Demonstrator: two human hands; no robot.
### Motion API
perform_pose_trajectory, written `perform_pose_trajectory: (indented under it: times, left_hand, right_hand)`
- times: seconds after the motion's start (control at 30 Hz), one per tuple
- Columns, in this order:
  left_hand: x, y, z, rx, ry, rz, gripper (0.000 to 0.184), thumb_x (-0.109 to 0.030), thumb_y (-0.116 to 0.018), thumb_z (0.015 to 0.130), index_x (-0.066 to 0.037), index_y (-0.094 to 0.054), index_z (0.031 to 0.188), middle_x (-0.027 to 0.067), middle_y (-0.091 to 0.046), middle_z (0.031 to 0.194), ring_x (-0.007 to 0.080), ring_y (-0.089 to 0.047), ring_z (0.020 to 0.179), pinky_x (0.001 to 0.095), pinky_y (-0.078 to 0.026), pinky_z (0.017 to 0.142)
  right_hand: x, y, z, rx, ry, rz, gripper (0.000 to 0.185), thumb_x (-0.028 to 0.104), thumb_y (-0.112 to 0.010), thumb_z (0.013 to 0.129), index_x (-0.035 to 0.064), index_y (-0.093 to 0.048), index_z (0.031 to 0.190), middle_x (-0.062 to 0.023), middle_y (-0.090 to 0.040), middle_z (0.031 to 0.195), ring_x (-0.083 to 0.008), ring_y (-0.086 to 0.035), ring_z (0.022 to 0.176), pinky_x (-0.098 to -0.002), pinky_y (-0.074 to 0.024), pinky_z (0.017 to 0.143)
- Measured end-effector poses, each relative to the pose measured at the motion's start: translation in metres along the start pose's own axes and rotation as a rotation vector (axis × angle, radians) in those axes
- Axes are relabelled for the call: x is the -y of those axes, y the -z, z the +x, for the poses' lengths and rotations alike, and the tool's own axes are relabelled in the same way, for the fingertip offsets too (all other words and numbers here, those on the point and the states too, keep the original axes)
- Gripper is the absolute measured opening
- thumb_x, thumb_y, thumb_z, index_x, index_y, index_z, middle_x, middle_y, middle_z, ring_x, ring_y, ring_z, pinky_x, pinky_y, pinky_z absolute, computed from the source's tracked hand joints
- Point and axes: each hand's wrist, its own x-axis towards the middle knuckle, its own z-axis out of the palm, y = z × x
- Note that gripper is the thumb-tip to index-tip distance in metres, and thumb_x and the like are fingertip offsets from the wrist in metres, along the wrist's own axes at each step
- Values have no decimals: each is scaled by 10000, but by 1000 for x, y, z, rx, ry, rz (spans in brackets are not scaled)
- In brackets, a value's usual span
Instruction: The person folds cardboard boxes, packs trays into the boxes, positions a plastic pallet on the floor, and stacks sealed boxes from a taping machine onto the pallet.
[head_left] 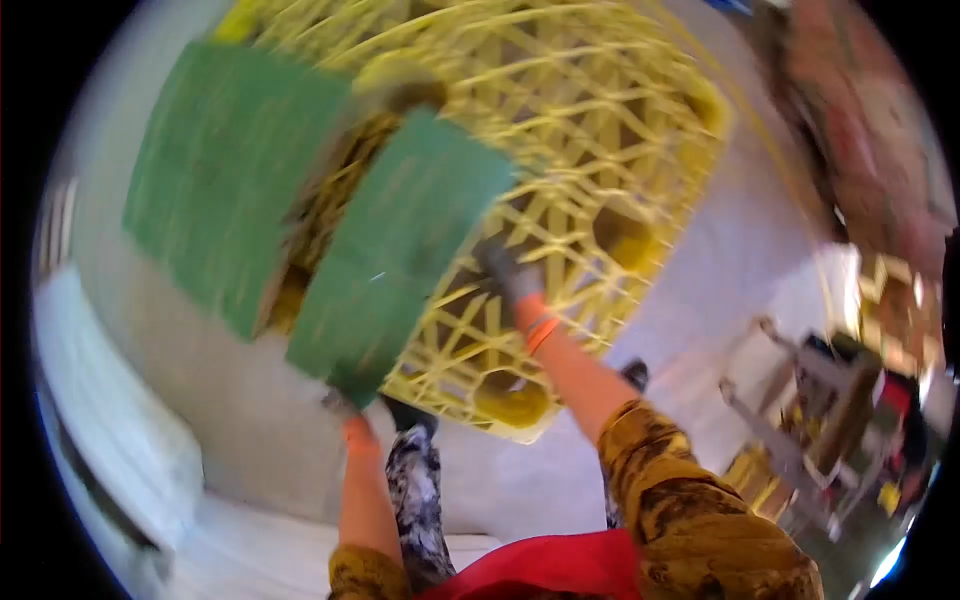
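Observation:
A narrow green panel [400,240] lies at a slant over the yellow plastic pallet [570,150]. My left hand [345,402], in a dark glove with an orange cuff, is closed on the panel's near end. Beside the panel's right edge is my right hand [508,275], also gloved, its fingers pointing toward that edge. Motion blur hides whether those fingers grip it. A wider green panel [230,180] rests to the left, overhanging the pallet's side, with a gap between the two panels.
Round openings show in the pallet's lattice. At right stands a cart-like metal frame [850,400] with items around it. Brownish-red stacked material [860,110] is at upper right. White wrapped bulk [110,390] lies at lower left. Grey floor [720,260] surrounds the pallet.

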Motion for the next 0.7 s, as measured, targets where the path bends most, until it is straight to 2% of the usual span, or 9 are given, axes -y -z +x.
perform_pose_trajectory:
  times: [0.1, 0.23, 0.3, 0.37, 0.4, 0.47, 0.53, 0.67, 0.7]
  left_hand:
    - [-73, -132, -139, 86, -202, 231, 511, -254, -464, 932, -80, -279, 1376, 113, -381, 1356, 231, -429, 1159, 363, -331, 1012]
    - [-34, -282, -331, 780, -176, 161, 508, -266, -482, 927, 29, -361, 1323, 126, -405, 1342, 209, -413, 1181, 337, -344, 987]
    - [-25, -349, -437, 1193, -75, 300, 558, -251, -458, 935, -6, -225, 1379, 103, -237, 1422, 209, -269, 1277, 323, -272, 1032]
    - [-14, -415, -560, 1502, -325, 540, 665, -401, -369, 940, -78, -66, 1437, 150, -72, 1490, 257, -143, 1364, 432, -123, 1105]
    - [-10, -438, -622, 1595, -61, 455, 727, -478, -385, 906, -132, -32, 1438, 142, -53, 1494, 272, -120, 1368, 442, -155, 1089]
    - [-3, -484, -747, 1645, 497, 324, 851, -634, -418, 838, -240, 36, 1440, 126, -15, 1501, 302, -75, 1377, 463, -218, 1058]
    - [-4, -500, -831, 1771, 386, 370, 843, -610, -440, 845, -209, 2, 1441, 128, -118, 1482, 302, -212, 1336, 453, -278, 1029]
    - [30, -518, -916, 1587, 49, 408, 853, -423, -622, 824, -147, -93, 1434, 144, -302, 1390, 223, -349, 1242, 363, -334, 996]
    - [33, -520, -919, 1599, 95, 433, 812, -356, -642, 818, -126, -142, 1415, 126, -349, 1347, 209, -392, 1189, 349, -366, 959]
  right_hand:
    - [-14, 57, -119, 36, 86, 156, 466, 225, -636, 841, 5, -488, 1224, -92, -593, 1112, -162, -537, 994, -308, -430, 890]
    - [18, 216, -287, -297, 136, 320, 420, 194, -603, 866, 16, -490, 1230, -95, -595, 1115, -173, -553, 1017, -285, -434, 889]
    - [13, 314, -370, -548, 331, -175, 419, 164, -527, 904, 33, -429, 1291, -107, -540, 1198, -159, -550, 1014, -305, -466, 846]
    - [21, 390, -463, -803, 198, 600, 354, 214, -490, 917, 45, -485, 1228, -104, -567, 1128, -180, -588, 916, -306, -477, 825]
    - [26, 436, -497, -1091, 201, 771, 349, 288, -470, 916, 77, -501, 1194, -87, -583, 1056, -207, -603, 816, -309, -482, 795]
    - [31, 545, -551, -1430, 381, 1045, 474, 393, -484, 892, 107, -430, 1266, -100, -567, 1091, -228, -568, 963, -360, -457, 840]
    - [15, 627, -587, -1673, 635, 932, 522, 402, -491, 888, 111, -380, 1307, -117, -403, 1302, -260, -461, 1118, -363, -390, 932]
    - [-16, 768, -641, -1459, 529, 1074, 525, 408, -471, 903, 267, -311, 1383, -47, -357, 1358, -213, -452, 1123, -350, -392, 926]
    - [-41, 793, -644, -1460, 539, 429, 504, 433, -454, 904, 270, -340, 1367, -25, -405, 1329, -185, -473, 1084, -334, -405, 899]
